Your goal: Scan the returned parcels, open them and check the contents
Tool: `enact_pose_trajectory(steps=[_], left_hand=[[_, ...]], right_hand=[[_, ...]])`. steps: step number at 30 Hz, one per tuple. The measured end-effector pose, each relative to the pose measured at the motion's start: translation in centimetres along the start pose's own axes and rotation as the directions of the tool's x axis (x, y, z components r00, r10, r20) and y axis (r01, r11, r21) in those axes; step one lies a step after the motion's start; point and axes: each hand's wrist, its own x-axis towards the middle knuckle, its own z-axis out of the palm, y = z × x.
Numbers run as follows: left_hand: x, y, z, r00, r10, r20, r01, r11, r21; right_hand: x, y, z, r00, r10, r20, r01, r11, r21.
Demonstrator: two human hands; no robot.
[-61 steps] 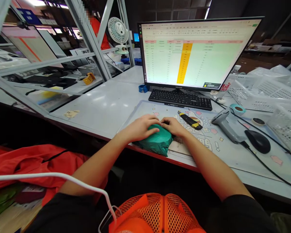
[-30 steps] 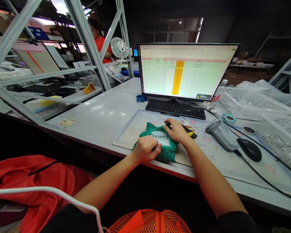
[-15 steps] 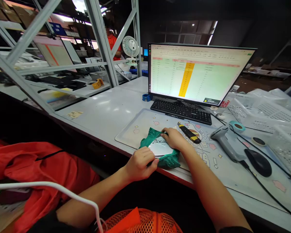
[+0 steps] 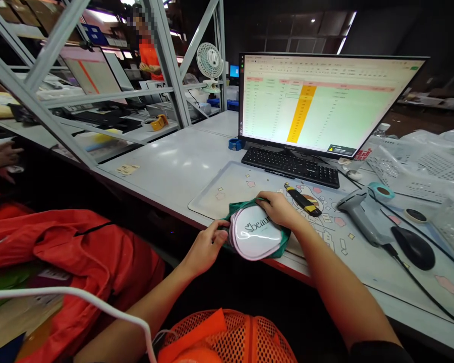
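A green plastic bag (image 4: 283, 245) lies at the table's front edge with its mouth pulled open. Out of it shows a flat, rounded white case (image 4: 255, 237) with a pink rim and the lettering "beau" on top. My left hand (image 4: 208, 247) pinches the bag's edge at the left of the case. At the upper right, my right hand (image 4: 276, 209) is closed on the bag, its fingers over the case's far edge. A black and yellow utility knife (image 4: 302, 200) lies just beyond my right hand.
Behind stand a keyboard (image 4: 287, 165) and monitor (image 4: 325, 111). On the right are a barcode scanner (image 4: 363, 219), a mouse (image 4: 414, 247), tape rolls and clear baskets (image 4: 416, 161). A red bag (image 4: 68, 242) sits at left. A person (image 4: 149, 55) stands behind the frame.
The green bag has been drawn back, so much more of the white case shows. My left hand has shifted slightly left. The camera view has turned a little.
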Motion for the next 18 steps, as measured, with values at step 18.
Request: enact_pose_trajectory(steps=[18], left_hand=[[-3.7,2.3,5.1,0.963,0.116,0.242,0.078,0.741,-0.667]], right_hand=[[-1.1,0.6,-0.9,0.767,0.289,-0.573,-0.177,0.954,0.243]])
